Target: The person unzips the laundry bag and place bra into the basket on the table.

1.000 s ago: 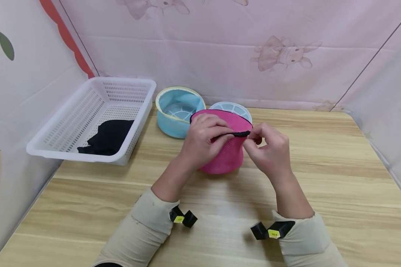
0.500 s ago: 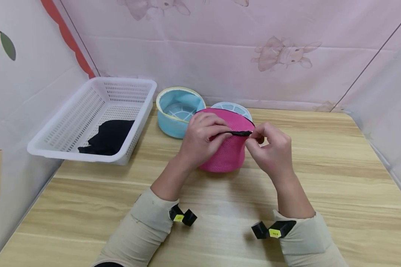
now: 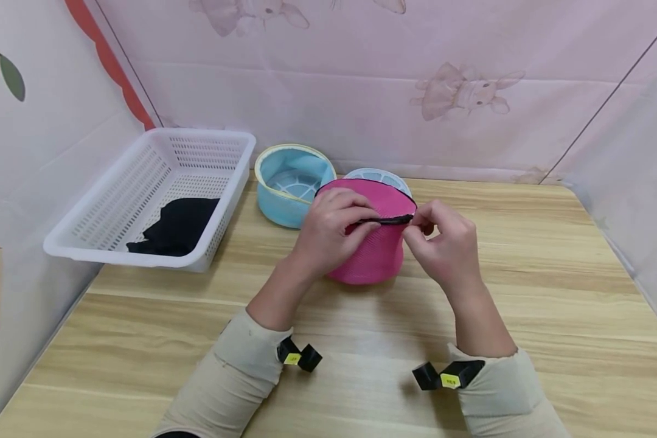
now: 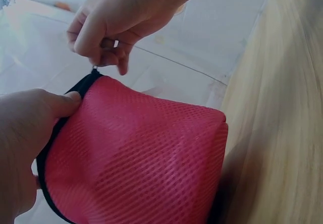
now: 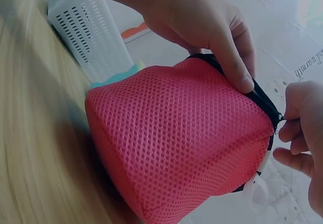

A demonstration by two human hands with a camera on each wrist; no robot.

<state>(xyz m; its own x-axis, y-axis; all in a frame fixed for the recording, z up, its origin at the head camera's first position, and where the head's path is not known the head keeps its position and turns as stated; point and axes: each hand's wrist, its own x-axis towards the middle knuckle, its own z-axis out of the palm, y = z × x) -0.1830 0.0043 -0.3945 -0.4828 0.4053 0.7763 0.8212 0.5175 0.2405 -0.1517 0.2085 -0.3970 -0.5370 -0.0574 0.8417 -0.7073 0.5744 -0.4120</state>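
Note:
A pink mesh laundry bag [image 3: 369, 258] with a black zipper edge [image 3: 391, 220] stands on the table in the middle of the head view. My left hand [image 3: 334, 228] pinches the black edge between thumb and fingers. At the right end of that edge, my right hand [image 3: 443, 240] pinches the small zipper pull [image 5: 281, 117], which shows in the right wrist view. The left wrist view has the bag's mesh side close up, with the left thumb [image 4: 73, 97] lying on the black band. What is inside the bag is hidden.
A white perforated basket [image 3: 235, 188] holding a black cloth [image 3: 177, 228] stands at the left. Behind the bag are a light blue round mesh container [image 3: 281, 207] with a yellow rim and a light blue round lid-like piece [image 3: 385, 176]. A pink wall hanging [image 3: 328, 109] closes off the back.
Both hands keep their hold on the bag's black edge. The bag and right hand have shifted very slightly to the right.

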